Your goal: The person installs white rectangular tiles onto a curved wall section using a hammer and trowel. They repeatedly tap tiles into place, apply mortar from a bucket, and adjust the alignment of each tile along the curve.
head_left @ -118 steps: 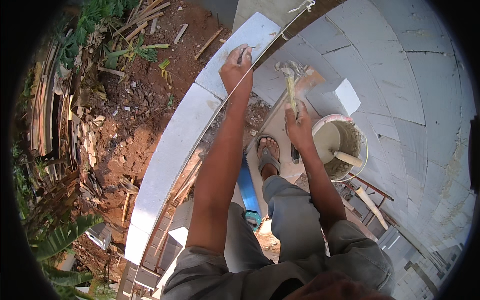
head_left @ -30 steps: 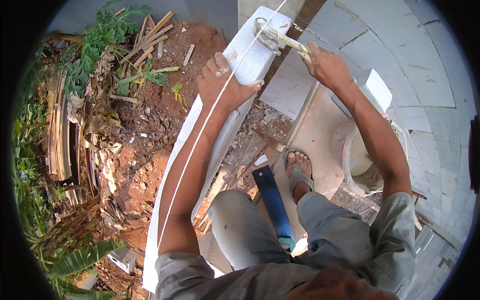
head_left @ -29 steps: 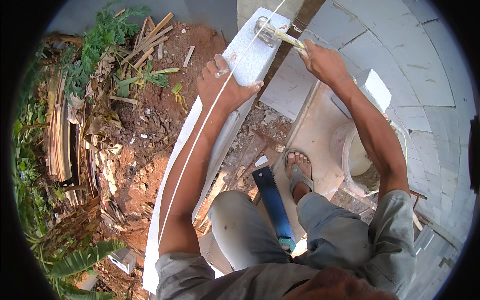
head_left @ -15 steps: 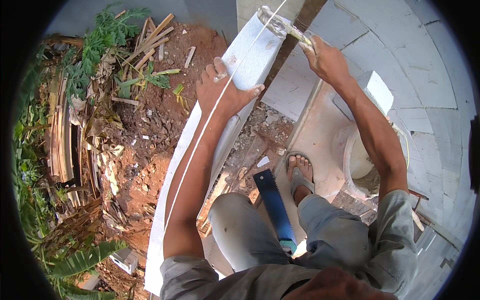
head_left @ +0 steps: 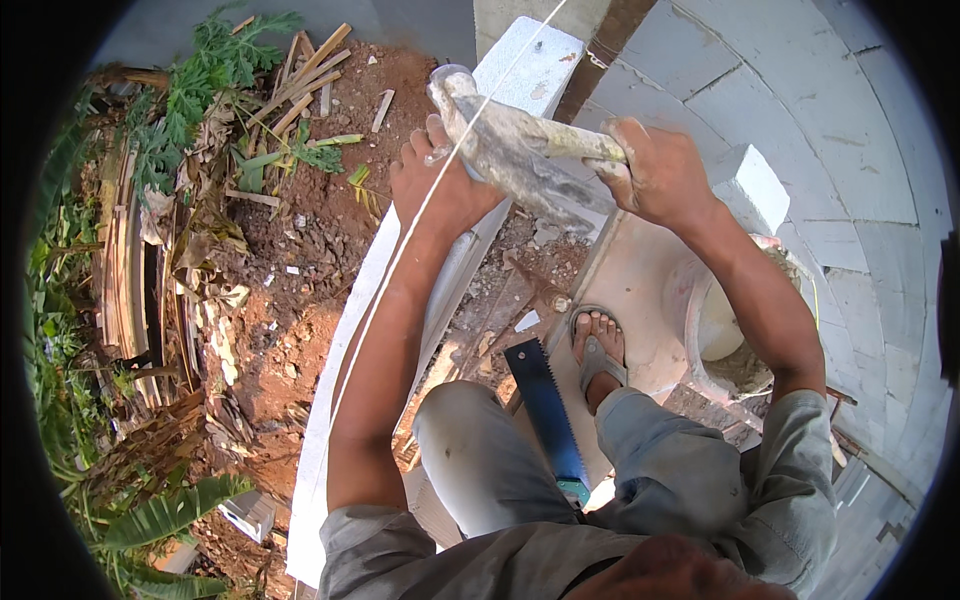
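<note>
My right hand (head_left: 655,170) is closed round the pale handle of a mortar-crusted claw hammer (head_left: 500,140). The hammer's head is raised over the white block wall, in front of part of my left hand. My left hand (head_left: 440,185) rests on top of a white lightweight block (head_left: 530,65), fingers spread over its left edge; the hammer hides its thumb. A taut white string (head_left: 415,215) runs lengthwise above the wall and crosses over my left hand and forearm.
A handsaw (head_left: 550,410) with a dark blue blade lies beside my sandalled foot (head_left: 600,345). To the right are a mortar-stained bucket (head_left: 720,320) and a loose white block (head_left: 750,190). Left of the wall lies red soil (head_left: 290,345) with timber scraps (head_left: 305,85) and plants.
The hammer has moved from the block's far end back toward me and up, its head now nearer my left hand. My left hand stays on the block.
</note>
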`<state>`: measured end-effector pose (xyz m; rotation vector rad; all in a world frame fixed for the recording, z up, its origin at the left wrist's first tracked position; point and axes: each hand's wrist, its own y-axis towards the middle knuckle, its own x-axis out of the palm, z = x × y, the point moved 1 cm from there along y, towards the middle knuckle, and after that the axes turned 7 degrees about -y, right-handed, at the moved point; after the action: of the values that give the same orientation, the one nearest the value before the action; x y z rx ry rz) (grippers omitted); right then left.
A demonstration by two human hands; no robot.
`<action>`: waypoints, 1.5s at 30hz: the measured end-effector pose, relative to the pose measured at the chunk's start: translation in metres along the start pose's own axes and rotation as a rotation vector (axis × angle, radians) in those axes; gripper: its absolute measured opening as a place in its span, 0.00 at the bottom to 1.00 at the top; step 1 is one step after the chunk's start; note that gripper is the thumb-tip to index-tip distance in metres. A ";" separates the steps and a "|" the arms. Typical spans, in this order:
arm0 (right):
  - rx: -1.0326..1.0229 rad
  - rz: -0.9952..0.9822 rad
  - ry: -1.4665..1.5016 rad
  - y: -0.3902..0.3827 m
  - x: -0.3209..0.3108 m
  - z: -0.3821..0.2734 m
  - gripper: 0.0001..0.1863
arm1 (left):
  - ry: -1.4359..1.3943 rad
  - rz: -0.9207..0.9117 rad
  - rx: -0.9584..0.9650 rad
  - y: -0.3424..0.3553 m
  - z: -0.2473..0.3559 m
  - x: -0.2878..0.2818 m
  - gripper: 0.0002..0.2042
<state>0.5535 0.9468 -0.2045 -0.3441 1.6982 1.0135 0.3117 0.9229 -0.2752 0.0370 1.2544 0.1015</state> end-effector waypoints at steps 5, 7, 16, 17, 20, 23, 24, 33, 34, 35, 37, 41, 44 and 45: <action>0.252 -0.324 -0.295 -0.006 0.024 0.069 0.17 | -0.005 0.029 -0.001 0.007 0.012 0.006 0.53; 0.437 -0.418 -0.321 0.002 0.026 0.059 0.17 | -0.056 0.036 -0.043 0.001 0.020 0.003 0.51; 0.366 -0.351 -0.318 -0.001 0.033 0.078 0.16 | -0.094 0.121 0.075 0.002 0.013 0.005 0.55; 0.333 -0.337 -0.295 0.000 0.036 0.074 0.16 | -0.064 0.132 0.076 0.004 0.013 0.003 0.56; 0.220 -0.294 -0.193 -0.008 0.038 0.041 0.18 | -0.075 0.096 0.055 -0.003 0.011 0.003 0.58; -0.001 -0.069 0.032 0.000 0.014 -0.001 0.20 | -0.208 0.023 0.154 0.003 -0.016 0.009 0.59; -0.057 -0.006 0.038 -0.003 0.015 0.007 0.19 | -0.162 0.039 0.121 0.001 -0.015 0.009 0.60; 0.266 -0.288 -0.102 -0.004 0.024 0.016 0.18 | -0.035 0.077 0.059 -0.001 0.001 0.007 0.59; 0.147 -0.168 -0.045 0.000 0.016 0.007 0.17 | -0.037 0.093 0.095 0.001 -0.005 0.009 0.60; 0.029 -0.055 0.008 0.002 0.010 0.001 0.17 | -0.077 0.055 0.102 0.003 -0.007 0.008 0.61; -0.139 0.106 0.104 -0.001 0.015 0.013 0.17 | -0.069 0.054 0.088 0.000 -0.006 0.008 0.61; 0.428 -0.366 -0.286 0.003 0.047 0.076 0.16 | -0.060 0.057 0.017 -0.001 0.015 0.000 0.59; 0.221 -0.220 -0.115 -0.007 0.041 0.034 0.16 | -0.030 0.042 0.010 0.000 0.009 -0.003 0.58; 0.209 -0.255 -0.075 -0.010 0.030 0.014 0.15 | -0.045 0.030 0.028 0.000 0.006 0.000 0.58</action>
<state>0.5580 0.9591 -0.2364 -0.3697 1.6272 0.6494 0.3169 0.9227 -0.2730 0.0815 1.2103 0.1084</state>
